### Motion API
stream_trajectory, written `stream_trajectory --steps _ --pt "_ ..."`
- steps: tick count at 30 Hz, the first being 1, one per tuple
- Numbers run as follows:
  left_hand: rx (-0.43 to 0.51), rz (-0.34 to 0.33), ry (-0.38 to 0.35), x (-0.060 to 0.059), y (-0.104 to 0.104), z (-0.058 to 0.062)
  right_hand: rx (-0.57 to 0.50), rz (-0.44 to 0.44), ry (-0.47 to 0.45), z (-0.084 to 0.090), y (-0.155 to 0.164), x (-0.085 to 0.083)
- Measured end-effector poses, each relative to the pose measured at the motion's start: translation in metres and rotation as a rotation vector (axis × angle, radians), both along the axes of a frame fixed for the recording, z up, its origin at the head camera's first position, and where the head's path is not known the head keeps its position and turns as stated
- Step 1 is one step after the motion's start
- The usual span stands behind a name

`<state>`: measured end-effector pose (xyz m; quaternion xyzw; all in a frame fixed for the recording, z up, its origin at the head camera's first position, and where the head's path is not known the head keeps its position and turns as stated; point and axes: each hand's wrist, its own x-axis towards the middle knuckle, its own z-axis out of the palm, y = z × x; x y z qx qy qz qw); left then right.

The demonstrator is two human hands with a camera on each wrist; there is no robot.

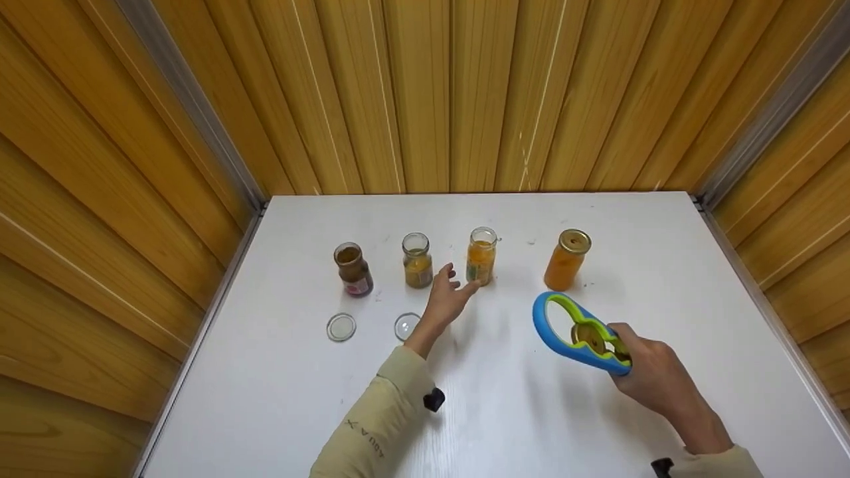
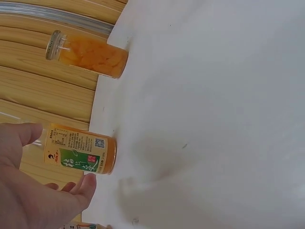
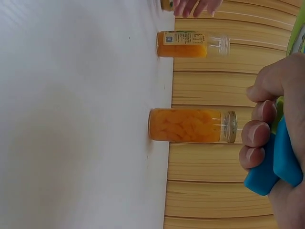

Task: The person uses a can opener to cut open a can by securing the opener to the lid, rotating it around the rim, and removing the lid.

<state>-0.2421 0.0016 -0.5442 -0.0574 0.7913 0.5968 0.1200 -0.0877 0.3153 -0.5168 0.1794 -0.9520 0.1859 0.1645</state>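
My right hand (image 1: 654, 372) grips a blue and green jar opener (image 1: 554, 342) by its handles, held above the table. A gold lid (image 1: 588, 337) shows inside the opener's toothed gap. My left hand (image 1: 446, 302) reaches beside an uncapped jar of orange fruit (image 1: 481, 259), thumb and fingers spread. In the left wrist view that jar's green label (image 2: 78, 160) shows between thumb and fingers; whether they touch it I cannot tell. Right of it stands a full jar of orange fruit (image 1: 564, 262), its gold lid (image 1: 574, 241) on.
Left of my left hand stand an open jar with yellowish contents (image 1: 418, 265) and an open dark brown jar (image 1: 353, 271). Two loose lids lie in front of them, one lid (image 1: 341, 327) at left, another lid (image 1: 406, 326) by my left wrist. Wood-panelled walls (image 1: 451, 99) enclose the white table (image 1: 265, 372).
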Motion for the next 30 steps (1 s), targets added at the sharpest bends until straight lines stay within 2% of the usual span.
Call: stream_trajectory --steps 12,19,30 --pt "0.099 -0.02 0.022 0.019 -0.021 0.007 0.01 0.003 -0.021 0.005 -0.006 0.0" --pt "0.167 -0.073 0.011 0.031 -0.029 0.009 0.015 0.019 0.009 0.005 -0.01 -0.002" --pt "0.172 -0.124 -0.048 0.048 -0.033 0.014 0.016 0.032 -0.044 0.007 -0.02 -0.004"
